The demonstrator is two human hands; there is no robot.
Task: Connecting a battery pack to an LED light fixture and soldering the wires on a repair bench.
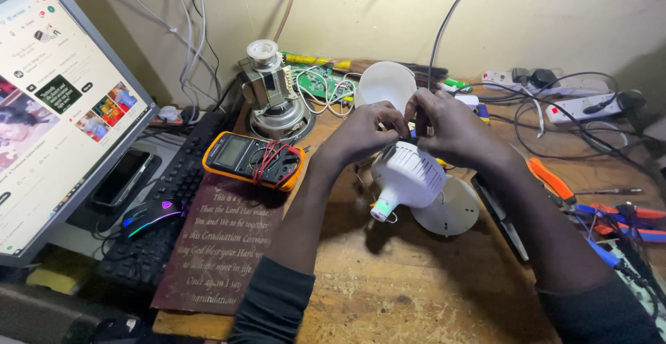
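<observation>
Two hands are seen meeting over a white ribbed bulb housing [409, 176] at the middle of the wooden bench [416, 295]. What is pinched between the fingertips is mostly hidden; only a small blue-and-dark part [414, 133] is made out, and its kind cannot be told. The top edge of the housing is covered by the fingers, so the point of contact there is not seen. The housing is tilted, its narrow base with a green-tipped end [381, 211] pointed down and toward the left.

A monitor [55, 108] is cut off at the left edge of the view. A dark phone [123, 175] is partly hidden beneath it. Tools with orange and blue handles [590, 209] are cut off at the right edge.

A dark maroon plaque [222, 247] with pale lettering is noted lying flat left of the forearms. An orange-cased multimeter [253, 158] with red leads coiled on it rests at the plaque's upper end.

The left hand [361, 134] is curled, with thumb and forefinger closed at the top of the housing. The right hand [454, 132] is likewise closed, fingertips [421, 108] brought against those of the left. A white domed diffuser [386, 84] stands just behind the hands, and a white disc [451, 210] lies under the housing's right side.
</observation>
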